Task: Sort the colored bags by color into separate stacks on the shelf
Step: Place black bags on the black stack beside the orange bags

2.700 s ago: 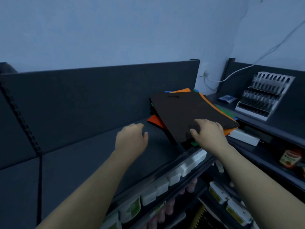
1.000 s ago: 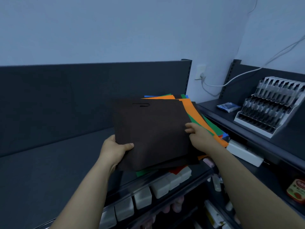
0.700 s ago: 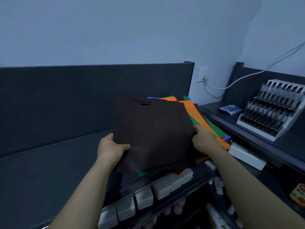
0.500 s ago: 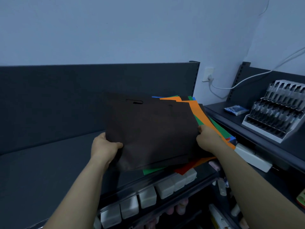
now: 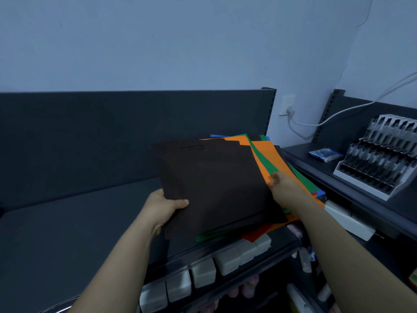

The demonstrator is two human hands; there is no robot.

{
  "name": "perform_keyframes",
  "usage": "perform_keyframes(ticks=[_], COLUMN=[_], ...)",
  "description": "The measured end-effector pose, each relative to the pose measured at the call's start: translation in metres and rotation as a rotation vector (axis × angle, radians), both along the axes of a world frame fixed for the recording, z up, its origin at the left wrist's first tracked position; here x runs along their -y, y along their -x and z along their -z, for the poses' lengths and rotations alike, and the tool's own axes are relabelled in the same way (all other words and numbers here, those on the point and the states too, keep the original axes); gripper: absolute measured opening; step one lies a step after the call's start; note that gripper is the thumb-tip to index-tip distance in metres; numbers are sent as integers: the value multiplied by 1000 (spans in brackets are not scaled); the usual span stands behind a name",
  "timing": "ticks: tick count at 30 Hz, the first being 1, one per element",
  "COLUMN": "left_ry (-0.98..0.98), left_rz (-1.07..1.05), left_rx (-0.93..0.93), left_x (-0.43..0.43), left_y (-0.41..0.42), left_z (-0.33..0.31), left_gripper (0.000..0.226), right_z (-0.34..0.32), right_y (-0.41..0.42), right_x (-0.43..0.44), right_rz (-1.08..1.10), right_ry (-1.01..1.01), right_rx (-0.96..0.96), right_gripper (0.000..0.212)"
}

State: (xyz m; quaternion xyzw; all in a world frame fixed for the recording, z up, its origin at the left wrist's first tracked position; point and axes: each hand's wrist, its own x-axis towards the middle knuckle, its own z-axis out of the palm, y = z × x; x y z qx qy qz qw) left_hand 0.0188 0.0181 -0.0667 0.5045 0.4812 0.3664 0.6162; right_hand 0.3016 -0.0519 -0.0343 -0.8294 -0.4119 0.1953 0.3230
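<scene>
Head view: one long dark shelf [image 5: 67, 222] with a dark back panel is seen across the frame. One fanned pile [image 5: 268, 154] of flat bags is laid at its right end, overhanging the front lip. Five colours are counted in it: brown, orange, green, blue and red. Two orange edges are shown; how many bags of each colour lie beneath cannot be told. One brown bag [image 5: 214, 184] is held on top of the pile, its handle slot towards the back panel. On a second shelf [image 5: 304, 159] to the right, one tiered white rack [image 5: 379, 154] is filled with rows of small dark items, too blurred to be named. Two bare hands are seen. The brown bag's lower left edge is gripped by the left hand [image 5: 162, 208], thumb on top and fingers hidden beneath. Its right edge is pinched by the right hand [image 5: 283, 188], where brown meets orange. One blue packet [image 5: 325, 153] is laid beside the rack. A row of pale tags [image 5: 228, 263] is fixed under the shelf lip.
</scene>
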Motion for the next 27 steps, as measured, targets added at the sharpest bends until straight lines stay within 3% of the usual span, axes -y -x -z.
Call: perform_keyframes(ticks=[8, 13, 21, 27], left_ry=[33, 2, -48, -6], left_rz=[-25, -75, -125, -8], left_rx=[34, 2, -135, -17], left_x=[0, 0, -8, -4], left_y=[7, 12, 34, 31], left_z=[-2, -2, 2, 5], left_gripper=[44, 43, 64, 68], right_z=[2, 10, -13, -16], right_y=[8, 13, 31, 53], right_x=[-5, -11, -18, -24], right_rz=[-142, -215, -158, -213], right_ry=[72, 134, 141, 23], right_rx=[-124, -17, 62, -72], right_gripper=[62, 71, 50, 52])
